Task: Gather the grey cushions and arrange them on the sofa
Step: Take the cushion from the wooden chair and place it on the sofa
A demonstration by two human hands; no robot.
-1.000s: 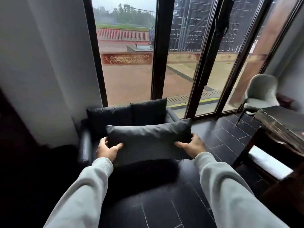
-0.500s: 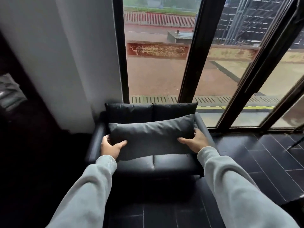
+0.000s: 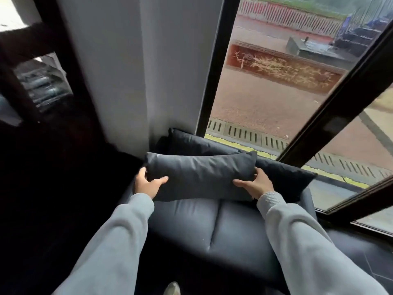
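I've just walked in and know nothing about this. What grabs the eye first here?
First, the long grey cushion in the middle, held at its two ends by the left hand and the right hand, just above the dark sofa. Behind it, two darker cushions lean along the sofa's back. Beyond them a tall window with black frames looks onto wet reddish ground outside.

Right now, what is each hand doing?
Left hand: closed on the long grey fabric cushion, left end.
Right hand: closed on its right end.
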